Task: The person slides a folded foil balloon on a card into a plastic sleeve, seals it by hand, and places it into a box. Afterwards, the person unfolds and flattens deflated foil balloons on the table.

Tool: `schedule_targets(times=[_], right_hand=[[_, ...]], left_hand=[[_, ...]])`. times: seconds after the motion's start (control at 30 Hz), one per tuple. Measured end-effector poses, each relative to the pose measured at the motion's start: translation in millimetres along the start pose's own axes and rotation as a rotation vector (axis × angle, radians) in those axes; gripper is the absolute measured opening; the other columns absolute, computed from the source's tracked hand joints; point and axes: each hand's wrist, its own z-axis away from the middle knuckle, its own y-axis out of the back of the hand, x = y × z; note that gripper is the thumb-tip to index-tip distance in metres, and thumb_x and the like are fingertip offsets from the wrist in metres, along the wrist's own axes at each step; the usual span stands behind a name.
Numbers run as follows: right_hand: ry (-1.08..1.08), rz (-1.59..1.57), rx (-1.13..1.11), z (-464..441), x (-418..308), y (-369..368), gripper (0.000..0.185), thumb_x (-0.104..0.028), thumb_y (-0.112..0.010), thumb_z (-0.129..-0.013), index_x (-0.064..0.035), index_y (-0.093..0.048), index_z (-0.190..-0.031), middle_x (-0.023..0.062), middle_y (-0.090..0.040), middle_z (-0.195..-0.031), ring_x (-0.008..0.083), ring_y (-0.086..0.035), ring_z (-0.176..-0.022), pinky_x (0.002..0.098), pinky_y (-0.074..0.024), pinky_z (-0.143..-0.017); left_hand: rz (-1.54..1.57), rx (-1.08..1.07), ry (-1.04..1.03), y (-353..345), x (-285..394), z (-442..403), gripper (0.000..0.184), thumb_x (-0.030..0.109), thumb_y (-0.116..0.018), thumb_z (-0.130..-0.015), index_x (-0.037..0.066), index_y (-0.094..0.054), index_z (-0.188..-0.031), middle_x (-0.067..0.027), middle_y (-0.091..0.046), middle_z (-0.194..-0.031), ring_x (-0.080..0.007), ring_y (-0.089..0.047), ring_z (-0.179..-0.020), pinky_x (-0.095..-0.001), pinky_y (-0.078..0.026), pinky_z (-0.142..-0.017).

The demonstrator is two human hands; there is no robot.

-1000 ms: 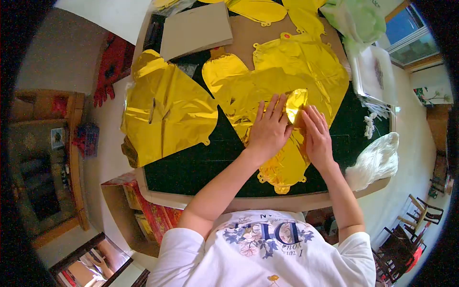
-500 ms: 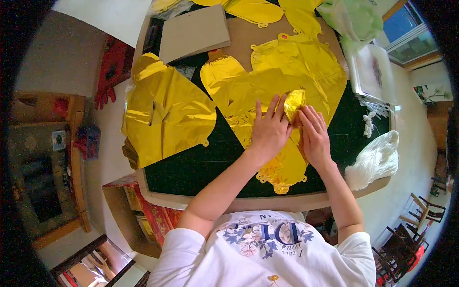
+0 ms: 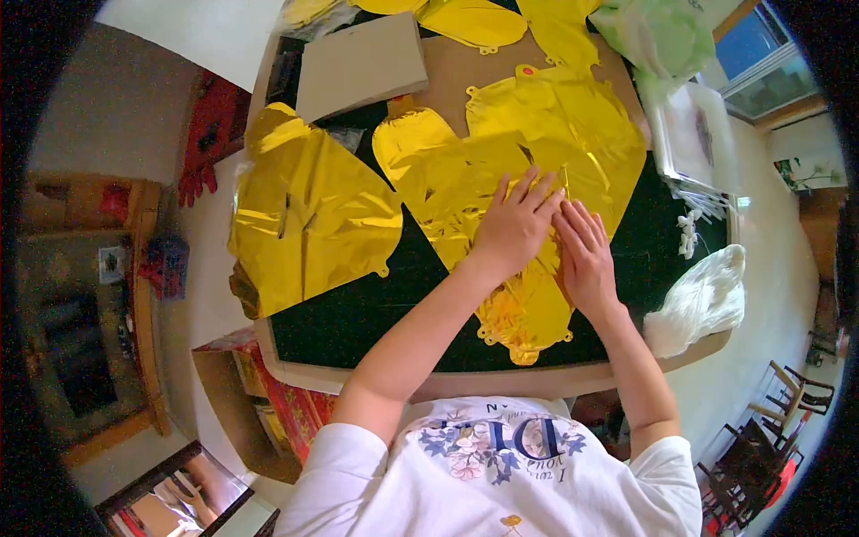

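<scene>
My left hand (image 3: pixel 514 229) lies on a flat gold foil balloon (image 3: pixel 582 125), its fingers spread over the creased surface. Close beside it, my right hand (image 3: pixel 586 255) rests along the foil with straight fingers, its fingertips near the left hand's. The narrow lower end of the foil, with small holed tabs, points towards my body. Palms and whatever lies under them are hidden. To the left is another flat gold foil balloon (image 3: pixel 313 210), creased and touched by neither hand.
A grey-beige board (image 3: pixel 362 67) lies at the back left, near more gold foil (image 3: pixel 474 22). On the right are a pale green plastic bag (image 3: pixel 658 40), white strings (image 3: pixel 687 234) and a bundle of white thread (image 3: pixel 702 300). Dark green cloth (image 3: pixel 367 327) covers the table.
A raised fold of gold foil between my hands has gone down flat. My left hand has moved slightly up and right over it, and the right fingers have come closer.
</scene>
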Motion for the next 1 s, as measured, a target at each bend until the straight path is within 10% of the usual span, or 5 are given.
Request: schedule_targets(times=[0.4, 0.53, 0.6, 0.8, 1.0], right_hand=[[0.057, -0.052, -0.298, 49, -10, 55, 0.034, -0.010, -0.060, -0.087, -0.0085, -0.061, -0.121, 0.0114, -0.058, -0.129, 0.0287, -0.047, -0.128, 0.0490, -0.0302, -0.111], [-0.076, -0.164, 0.017, -18, 25, 72, 0.018, -0.002, -0.064, -0.081, -0.0052, -0.064, -0.098, 0.0128, -0.064, -0.091, 0.0328, -0.060, -0.089, 0.0419, -0.0473, -0.084], [-0.102, -0.028, 0.271, -72, 65, 64, 0.017, -0.007, -0.061, -0.085, -0.0019, -0.063, -0.102, 0.0175, -0.066, -0.098, 0.0354, -0.062, -0.095, 0.0410, -0.0496, -0.081], [-0.653, 0.185, 0.007, -163, 137, 39, 0.043, -0.035, -0.067, -0.081, -0.0016, -0.060, -0.108, 0.0216, -0.064, -0.109, 0.0397, -0.061, -0.103, 0.0456, -0.0498, -0.084], [-0.589, 0.249, 0.111, -176, 178, 21, 0.041, -0.034, -0.070, -0.078, -0.0031, -0.059, -0.102, 0.0180, -0.066, -0.097, 0.0355, -0.063, -0.090, 0.0440, -0.0489, -0.076]], left_hand=[[0.036, -0.004, 0.016, -1, 0, 1, 0.045, 0.019, -0.052, -0.091, 0.014, -0.048, -0.135, -0.0095, -0.044, -0.144, -0.0305, -0.037, -0.135, -0.0538, -0.030, -0.109], [0.039, -0.034, 0.016, -1, 1, 2, 0.046, 0.018, -0.054, -0.089, 0.014, -0.048, -0.135, -0.0100, -0.044, -0.144, -0.0307, -0.037, -0.136, -0.0537, -0.030, -0.109], [0.024, -0.042, 0.006, 1, 1, 1, 0.047, 0.018, -0.054, -0.089, 0.013, -0.047, -0.135, -0.0104, -0.043, -0.144, -0.0307, -0.036, -0.136, -0.0536, -0.029, -0.110], [0.017, -0.080, 0.012, 6, 1, 2, 0.047, 0.019, -0.052, -0.090, 0.012, -0.046, -0.137, -0.0108, -0.039, -0.147, -0.0302, -0.033, -0.138, -0.0530, -0.024, -0.113], [0.001, -0.142, 0.030, 5, 0, 1, 0.049, 0.022, -0.048, -0.093, 0.013, -0.043, -0.140, -0.0089, -0.035, -0.151, -0.0288, -0.028, -0.141, -0.0518, -0.021, -0.115]])
